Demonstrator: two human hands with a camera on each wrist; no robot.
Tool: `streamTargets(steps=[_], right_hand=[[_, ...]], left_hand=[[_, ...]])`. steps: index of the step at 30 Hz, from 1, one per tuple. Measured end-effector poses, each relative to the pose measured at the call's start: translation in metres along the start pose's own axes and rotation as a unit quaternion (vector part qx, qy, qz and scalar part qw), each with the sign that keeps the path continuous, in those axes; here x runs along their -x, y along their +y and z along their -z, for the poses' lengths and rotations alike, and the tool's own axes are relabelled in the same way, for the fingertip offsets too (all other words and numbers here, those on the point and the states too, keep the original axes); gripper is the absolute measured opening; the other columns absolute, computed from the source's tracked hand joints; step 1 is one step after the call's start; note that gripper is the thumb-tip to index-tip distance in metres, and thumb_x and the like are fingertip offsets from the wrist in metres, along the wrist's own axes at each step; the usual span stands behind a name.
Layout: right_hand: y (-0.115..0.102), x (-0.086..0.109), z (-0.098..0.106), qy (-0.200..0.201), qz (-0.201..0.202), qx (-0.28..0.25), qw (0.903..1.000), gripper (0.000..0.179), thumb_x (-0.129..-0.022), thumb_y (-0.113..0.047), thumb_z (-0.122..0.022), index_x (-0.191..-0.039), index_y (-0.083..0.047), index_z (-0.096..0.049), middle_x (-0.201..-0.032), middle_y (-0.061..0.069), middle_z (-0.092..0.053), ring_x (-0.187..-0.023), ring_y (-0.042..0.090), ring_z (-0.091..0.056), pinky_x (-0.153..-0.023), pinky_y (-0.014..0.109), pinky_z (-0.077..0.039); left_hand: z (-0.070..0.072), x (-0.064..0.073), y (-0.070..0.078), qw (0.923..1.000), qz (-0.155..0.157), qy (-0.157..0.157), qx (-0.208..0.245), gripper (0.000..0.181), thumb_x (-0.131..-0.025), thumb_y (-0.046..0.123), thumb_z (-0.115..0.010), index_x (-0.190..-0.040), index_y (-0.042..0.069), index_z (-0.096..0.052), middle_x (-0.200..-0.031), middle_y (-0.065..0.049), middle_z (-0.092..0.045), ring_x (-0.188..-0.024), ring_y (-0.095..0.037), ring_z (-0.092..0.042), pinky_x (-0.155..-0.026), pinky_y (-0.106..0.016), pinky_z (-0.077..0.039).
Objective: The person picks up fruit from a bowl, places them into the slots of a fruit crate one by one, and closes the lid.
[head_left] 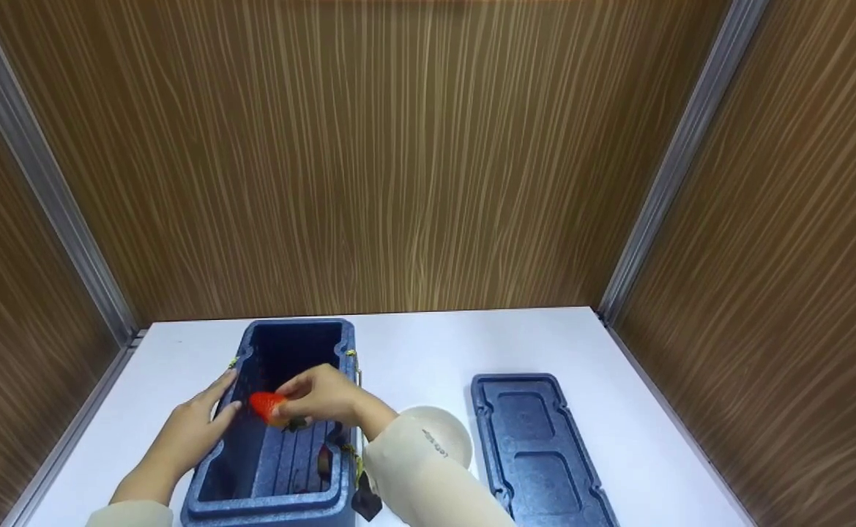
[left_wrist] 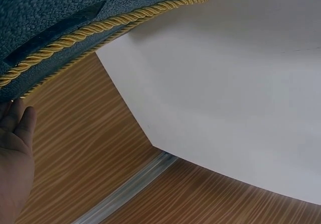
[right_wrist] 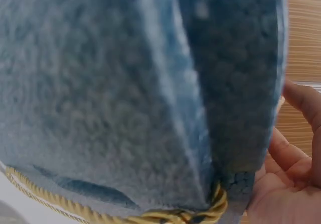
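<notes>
My right hand [head_left: 325, 395] pinches a red strawberry [head_left: 265, 407] with green leaves over the inside of a deep blue foam box [head_left: 208, 498]. The strawberry hangs below the level of the far rim, towards the left wall. Along the box's left rim lies my left hand [head_left: 190, 432], its fingers straight and its thumb reaching over the edge. A dark reddish thing [head_left: 324, 462] lies inside near the right wall, partly in shadow. In the right wrist view the box wall [right_wrist: 90, 93] hides the strawberry and part of the right hand [right_wrist: 286, 184].
Right of the box stands a white bowl [head_left: 442, 432], partly covered by my right sleeve [head_left: 428, 476]. A blue lid [head_left: 537, 446] lies farther right on the white table [head_left: 413, 351]. Yellow rope [left_wrist: 115, 23] runs along the box's side. Wood-grain panels [head_left: 428, 161] enclose the table.
</notes>
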State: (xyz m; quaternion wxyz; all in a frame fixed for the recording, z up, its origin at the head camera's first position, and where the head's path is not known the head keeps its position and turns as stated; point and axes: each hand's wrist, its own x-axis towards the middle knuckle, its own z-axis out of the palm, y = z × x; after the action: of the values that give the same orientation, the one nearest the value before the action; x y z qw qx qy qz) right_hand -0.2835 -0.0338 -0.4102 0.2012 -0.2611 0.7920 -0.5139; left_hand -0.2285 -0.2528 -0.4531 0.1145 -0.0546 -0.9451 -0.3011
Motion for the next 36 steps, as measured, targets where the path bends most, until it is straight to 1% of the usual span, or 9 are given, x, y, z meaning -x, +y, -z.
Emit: streamTargets(steps=[4,9,12,15,19,23,29,33,36], right_hand=[[-0.002,0.001,-0.001,-0.002,-0.009,0.014,0.9999,0.026,-0.079,-0.008,-0.077,-0.103,0.000,-0.072,-0.087,0.001,-0.072,-0.069,0.006,-0.062,-0.058,0.024,-0.055],[-0.003,0.002,-0.003,-0.007,-0.023,-0.022,0.9995,0.026,-0.082,-0.008,-0.075,-0.105,0.003,-0.070,-0.088,0.005,-0.072,-0.075,0.016,-0.069,-0.061,0.029,-0.058],[-0.002,0.001,-0.003,-0.002,-0.028,-0.039,0.9988,0.031,-0.084,-0.011,-0.074,-0.110,0.005,-0.067,-0.090,0.007,-0.072,-0.081,0.023,-0.070,-0.062,0.031,-0.058],[-0.001,0.000,-0.004,0.005,-0.030,-0.046,0.9985,0.038,-0.085,-0.015,-0.073,-0.116,0.006,-0.063,-0.092,0.007,-0.071,-0.081,0.023,-0.070,-0.063,0.031,-0.058],[0.001,0.000,-0.001,-0.004,-0.025,-0.063,0.9977,0.043,-0.088,-0.020,-0.070,-0.123,0.003,-0.060,-0.099,0.007,-0.071,-0.086,0.023,-0.070,-0.066,0.033,-0.058],[0.003,0.001,0.001,-0.015,-0.010,-0.093,0.9955,0.044,-0.090,-0.022,-0.067,-0.128,0.000,-0.057,-0.108,0.008,-0.069,-0.091,0.023,-0.069,-0.070,0.037,-0.058],[0.006,0.003,0.005,-0.026,0.025,-0.149,0.9882,0.045,-0.093,-0.019,-0.063,-0.132,0.000,-0.053,-0.115,0.009,-0.066,-0.096,0.024,-0.067,-0.075,0.040,-0.057],[0.007,0.004,0.010,-0.025,0.057,-0.188,0.9801,0.044,-0.095,-0.016,-0.060,-0.134,0.001,-0.051,-0.119,0.011,-0.063,-0.100,0.027,-0.066,-0.079,0.043,-0.056],[0.010,0.004,0.016,-0.011,0.087,-0.202,0.9754,0.043,-0.096,-0.014,-0.058,-0.135,0.002,-0.050,-0.121,0.014,-0.062,-0.100,0.028,-0.065,-0.078,0.042,-0.056]], left_hand=[[0.000,0.000,0.001,1.0000,0.001,-0.004,-0.002,0.053,-0.098,0.023,-0.053,-0.144,0.001,-0.038,-0.141,-0.027,-0.039,-0.123,-0.051,-0.041,-0.100,-0.064,-0.031],[0.000,0.001,0.000,1.0000,0.003,-0.008,-0.004,0.053,-0.099,0.022,-0.052,-0.145,0.001,-0.037,-0.140,-0.028,-0.039,-0.122,-0.052,-0.041,-0.100,-0.064,-0.031],[0.000,0.000,0.000,1.0000,0.002,-0.004,-0.004,0.053,-0.098,0.021,-0.052,-0.145,0.001,-0.036,-0.140,-0.028,-0.040,-0.122,-0.052,-0.041,-0.100,-0.064,-0.031],[0.000,0.000,0.000,1.0000,0.000,0.000,-0.003,0.053,-0.098,0.021,-0.053,-0.144,0.001,-0.037,-0.139,-0.029,-0.040,-0.122,-0.052,-0.041,-0.100,-0.064,-0.031],[0.001,0.000,0.001,0.9999,0.004,-0.009,-0.001,0.053,-0.099,0.022,-0.052,-0.145,0.001,-0.036,-0.141,-0.028,-0.039,-0.124,-0.051,-0.040,-0.100,-0.064,-0.030],[0.001,0.000,0.001,0.9999,0.008,-0.015,-0.001,0.054,-0.099,0.023,-0.051,-0.145,0.001,-0.035,-0.142,-0.027,-0.038,-0.125,-0.050,-0.039,-0.101,-0.063,-0.029],[0.000,0.000,0.000,1.0000,0.004,-0.004,0.001,0.053,-0.098,0.022,-0.052,-0.145,0.001,-0.037,-0.141,-0.027,-0.039,-0.124,-0.050,-0.040,-0.101,-0.063,-0.030],[-0.001,0.000,0.000,1.0000,-0.001,-0.001,-0.001,0.053,-0.098,0.022,-0.052,-0.144,0.001,-0.037,-0.141,-0.026,-0.039,-0.123,-0.051,-0.040,-0.101,-0.064,-0.030],[-0.001,0.000,0.000,0.9999,-0.008,0.003,-0.005,0.053,-0.098,0.021,-0.053,-0.143,-0.001,-0.038,-0.141,-0.026,-0.040,-0.123,-0.051,-0.040,-0.101,-0.064,-0.030]])
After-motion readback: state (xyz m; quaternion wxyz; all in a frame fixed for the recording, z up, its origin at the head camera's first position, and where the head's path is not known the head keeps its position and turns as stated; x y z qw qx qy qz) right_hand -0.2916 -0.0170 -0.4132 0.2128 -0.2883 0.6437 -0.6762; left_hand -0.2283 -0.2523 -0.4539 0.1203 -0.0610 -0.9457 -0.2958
